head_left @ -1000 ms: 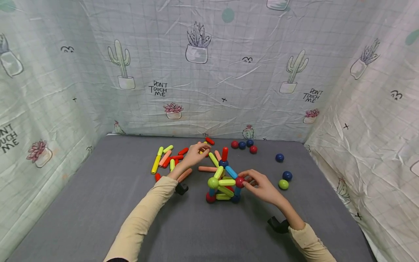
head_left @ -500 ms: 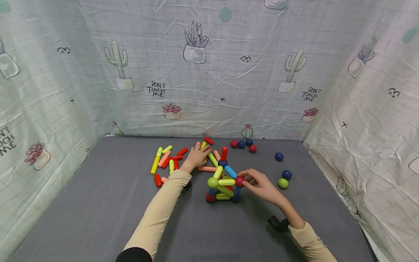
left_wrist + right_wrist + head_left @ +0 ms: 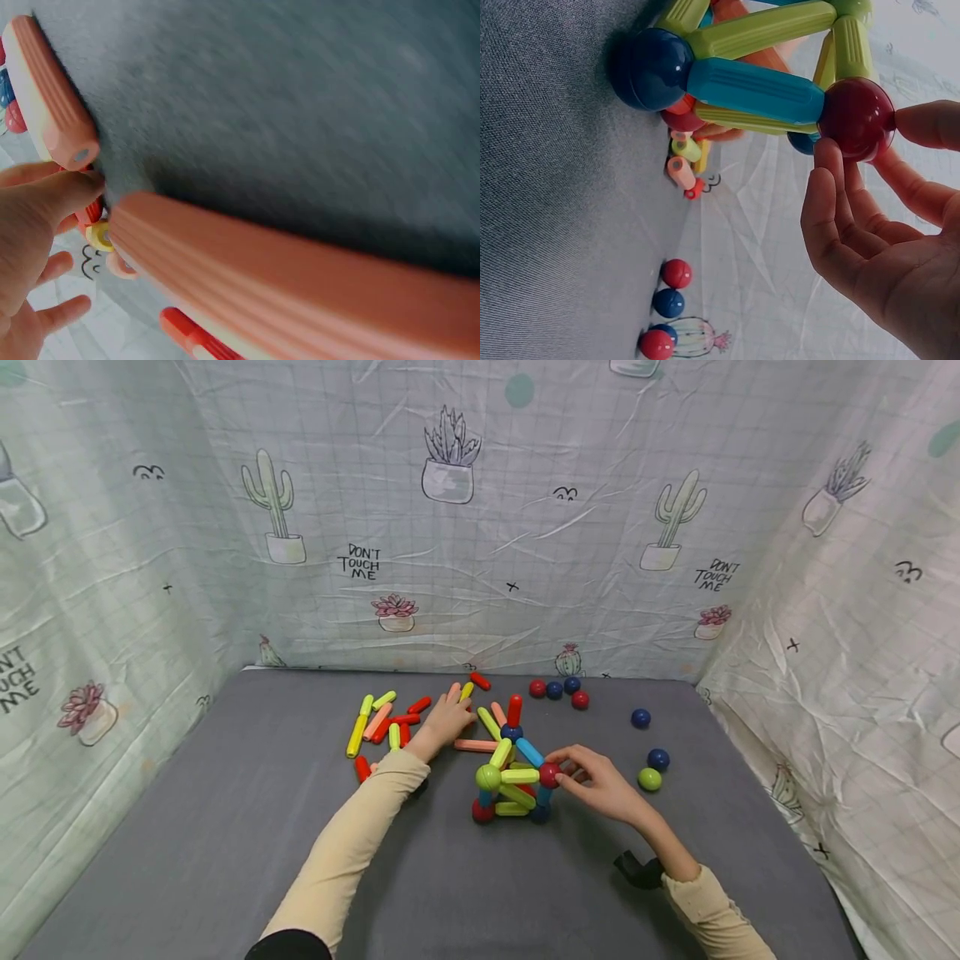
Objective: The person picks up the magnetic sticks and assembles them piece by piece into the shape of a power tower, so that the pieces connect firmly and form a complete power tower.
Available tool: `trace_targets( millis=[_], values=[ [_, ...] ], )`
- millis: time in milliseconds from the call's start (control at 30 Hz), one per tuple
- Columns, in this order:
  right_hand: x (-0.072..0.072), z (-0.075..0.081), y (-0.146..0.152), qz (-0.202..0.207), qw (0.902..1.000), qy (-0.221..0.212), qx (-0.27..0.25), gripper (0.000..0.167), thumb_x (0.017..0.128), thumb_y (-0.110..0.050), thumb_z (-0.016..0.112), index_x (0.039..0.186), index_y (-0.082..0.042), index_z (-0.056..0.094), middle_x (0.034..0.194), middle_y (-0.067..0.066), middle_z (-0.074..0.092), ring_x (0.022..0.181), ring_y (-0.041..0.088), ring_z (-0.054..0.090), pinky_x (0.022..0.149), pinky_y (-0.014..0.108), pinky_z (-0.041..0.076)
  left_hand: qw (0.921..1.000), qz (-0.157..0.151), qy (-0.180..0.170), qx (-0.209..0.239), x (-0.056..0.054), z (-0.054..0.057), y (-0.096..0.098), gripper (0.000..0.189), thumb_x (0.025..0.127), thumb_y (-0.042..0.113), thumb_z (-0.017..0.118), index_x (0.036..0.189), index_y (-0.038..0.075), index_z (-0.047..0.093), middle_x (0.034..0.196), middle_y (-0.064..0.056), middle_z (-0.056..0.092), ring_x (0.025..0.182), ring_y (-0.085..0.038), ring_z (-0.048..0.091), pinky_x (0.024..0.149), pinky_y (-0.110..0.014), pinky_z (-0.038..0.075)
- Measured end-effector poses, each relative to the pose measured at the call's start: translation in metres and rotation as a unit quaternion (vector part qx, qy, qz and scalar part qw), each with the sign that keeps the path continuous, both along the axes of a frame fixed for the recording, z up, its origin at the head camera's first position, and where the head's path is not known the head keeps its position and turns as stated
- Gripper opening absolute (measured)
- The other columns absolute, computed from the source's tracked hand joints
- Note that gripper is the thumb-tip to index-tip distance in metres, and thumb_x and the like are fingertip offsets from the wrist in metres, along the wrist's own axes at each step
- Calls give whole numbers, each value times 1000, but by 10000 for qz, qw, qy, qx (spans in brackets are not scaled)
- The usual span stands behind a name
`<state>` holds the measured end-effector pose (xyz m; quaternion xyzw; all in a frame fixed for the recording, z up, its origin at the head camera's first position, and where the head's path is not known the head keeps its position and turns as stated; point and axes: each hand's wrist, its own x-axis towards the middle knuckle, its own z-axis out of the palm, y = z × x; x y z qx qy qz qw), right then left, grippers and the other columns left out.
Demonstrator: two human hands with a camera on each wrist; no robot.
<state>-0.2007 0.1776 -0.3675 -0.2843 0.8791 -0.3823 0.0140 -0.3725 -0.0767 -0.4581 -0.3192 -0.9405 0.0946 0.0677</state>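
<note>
The right hand, fingers curled, pinches the glossy dark red corner ball of a multicoloured plastic stick-and-ball frame, probably to steady it, near the middle of the desk. The left hand, some fingers spread, is among loose ribbed sticks toward the back edge; whether gripping one, I cannot tell. Seven loose balls, four blue, two red, one green, lie separately, perhaps sorted.

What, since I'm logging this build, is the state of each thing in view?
Structure: standing
Top red stick: upright
Corner red ball: attached, held
Right hand: gripping that ball
Left hand: grip unclear
Loose sticks: lying down
Loose balls: resting on tabletop
Backdrop: hanging, creased
</note>
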Motion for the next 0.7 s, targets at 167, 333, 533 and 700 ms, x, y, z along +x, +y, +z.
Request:
trace_targets(
  millis=[167,333,533,700],
  values=[
    [0,1,0,-54,10000,-56,56,22,88,-4,52,109,2,55,102,16,58,82,25,58,70,27,50,9993,-329,179,-93,3,2,-7,26,86,13,54,106,25,65,110,-9,56,113,-30,45,85,-44,42],
    [0,0,0,-32,10000,-88,34,22,88,-4,52,109,2,55,101,16,57,82,26,58,69,27,50,9976,-528,309,314,8,0,-14,23,85,15,56,103,24,66,102,-7,60,107,-30,49,80,-44,41],
    [0,1,0,-58,9999,-120,35,22,88,-3,52,109,2,55,101,16,57,82,28,58,69,27,50,9797,-696,-463,1821,24,16,-11,17,85,15,57,101,12,65,94,-5,64,89,-23,57,76,-41,46],
    [0,1,0,-54,9998,-186,18,23,88,-3,51,110,2,54,102,17,57,83,30,58,69,27,50,9431,-1002,-1211,2928,49,53,0,17,88,14,54,101,7,62,89,-3,64,76,-12,57,66,-21,46]
  ],
)
